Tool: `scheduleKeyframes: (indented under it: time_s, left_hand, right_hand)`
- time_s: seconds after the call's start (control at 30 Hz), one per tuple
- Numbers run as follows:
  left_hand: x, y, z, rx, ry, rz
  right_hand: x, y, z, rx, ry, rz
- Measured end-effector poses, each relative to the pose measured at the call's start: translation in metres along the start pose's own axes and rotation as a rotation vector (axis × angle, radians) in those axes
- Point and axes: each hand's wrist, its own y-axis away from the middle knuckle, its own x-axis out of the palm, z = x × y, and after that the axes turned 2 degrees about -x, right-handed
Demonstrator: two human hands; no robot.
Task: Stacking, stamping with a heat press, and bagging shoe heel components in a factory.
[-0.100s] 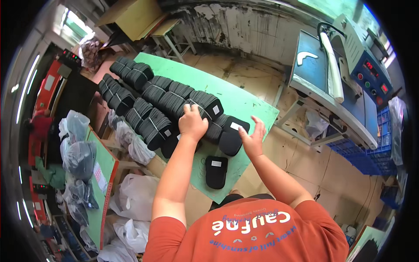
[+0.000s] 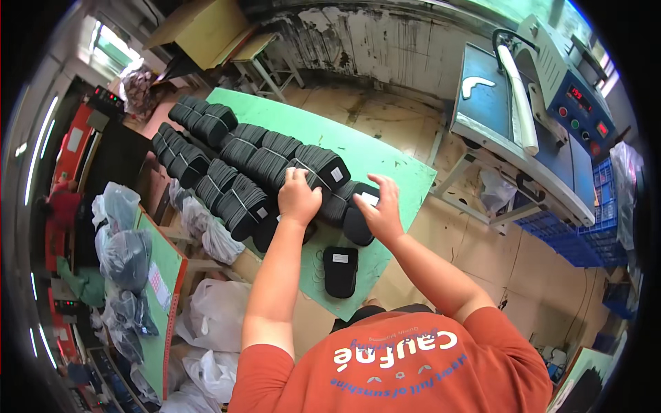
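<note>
Both of my hands rest on a stack of black insoles (image 2: 339, 205) near the front of a green table (image 2: 385, 155). My left hand (image 2: 298, 196) presses on the stack's left side, fingers bent over it. My right hand (image 2: 381, 206) lies spread on the right side, over an insole with a white label. A single black insole (image 2: 340, 270) with a small white label lies flat on the table just in front of my hands. Several banded bundles of black insoles (image 2: 241, 165) fill the table behind and to the left.
A blue and grey machine (image 2: 530, 117) with a white roller stands to the right. Blue crates (image 2: 585, 241) sit under it. Plastic bags (image 2: 213, 310) crowd the floor at left beside a second green table (image 2: 160, 275). A cardboard box (image 2: 200, 27) and a stool stand behind.
My right hand has slid slightly down and left over the stack. My left hand stays on it.
</note>
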Motion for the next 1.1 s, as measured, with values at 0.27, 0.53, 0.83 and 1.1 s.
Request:
scheduleKeyframes:
  time_s: [0.27, 0.53, 0.83, 1.1]
  left_hand:
    - [-0.06, 0.03, -0.037, -0.187, 1.018, 0.06]
    - [-0.118, 0.095, -0.108, 0.482, -0.079, -0.089]
    - [-0.118, 0.189, -0.074, 0.265, -0.193, 0.682]
    - [-0.06, 0.233, 0.081, -0.433, 0.471, 0.472]
  right_hand:
    - [0.023, -0.039, 0.037, 0.311, -1.192, 0.238]
    - [-0.021, -0.019, 0.092, 0.472, -1.201, 0.267]
    - [-0.063, -0.015, 0.09, 0.763, -1.407, 0.315]
    - [-0.02, 0.083, 0.088, 0.981, -1.203, 0.384]
